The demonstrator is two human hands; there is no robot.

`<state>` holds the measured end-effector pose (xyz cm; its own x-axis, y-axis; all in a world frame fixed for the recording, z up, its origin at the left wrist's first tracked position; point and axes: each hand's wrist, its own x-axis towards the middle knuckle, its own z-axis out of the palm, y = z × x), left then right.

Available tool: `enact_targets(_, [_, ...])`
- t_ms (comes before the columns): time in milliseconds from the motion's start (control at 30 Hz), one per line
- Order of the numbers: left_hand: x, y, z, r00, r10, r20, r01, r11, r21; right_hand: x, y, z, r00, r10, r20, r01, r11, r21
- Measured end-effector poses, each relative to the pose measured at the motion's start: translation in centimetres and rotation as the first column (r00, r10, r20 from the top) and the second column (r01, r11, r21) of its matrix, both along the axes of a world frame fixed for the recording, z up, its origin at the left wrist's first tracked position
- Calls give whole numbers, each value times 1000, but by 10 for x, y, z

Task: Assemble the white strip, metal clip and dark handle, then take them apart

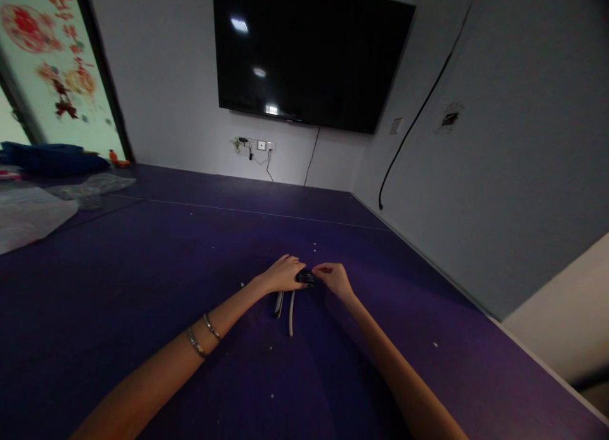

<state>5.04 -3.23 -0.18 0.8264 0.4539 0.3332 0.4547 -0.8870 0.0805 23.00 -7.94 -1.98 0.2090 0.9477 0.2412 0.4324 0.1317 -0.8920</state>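
My left hand (285, 274) reaches in from the lower left, with two bracelets on the wrist. Its fingers are closed on a small black object (305, 277), whose kind is too small to tell. My right hand (334, 279) is just to the right, thumb and fingertips pinched together by the object's right end; whatever they hold is too small to see. Below my left hand, a pale strip (292, 316) lies on the purple surface (228, 376). Beside it is a shorter light piece with a dark end (278, 305). The upper ends of both are hidden.
Tiny white scraps (435, 345) dot the surface. Clear plastic wrapping (33, 215) and dark blue fabric (52, 159) lie at the far left. A large television (309, 53) hangs on the back wall above sockets (261, 146). A black cable (423, 104) hangs along the right wall.
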Motion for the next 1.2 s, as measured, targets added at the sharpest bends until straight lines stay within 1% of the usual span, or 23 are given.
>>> enact_targets(67, [1,0,-2,1000,22,-15,-22,1000,-2,-1,1,-4,998,6,61,-8,1000,22])
enact_targets(167, [1,0,-4,999,38,-14,-38,999,9,-2,2,-6,993,6,121,-7,1000,9])
enact_targets(333, [2,1,-7,1000,21,7,-21,999,29,-4,-1,-5,985,7,174,-7,1000,3])
enact_targets(533, [2,0,-9,1000,14,20,-14,1000,1,-4,-1,-8,983,0,184,-3,1000,14])
enact_targets(700, [1,-2,-7,1000,28,-14,-28,999,-21,-4,0,-11,981,-5,195,-5,999,50])
enact_targets(1200, [0,-5,-4,1000,20,-23,-21,999,-42,-2,0,-15,969,-23,245,10,999,53])
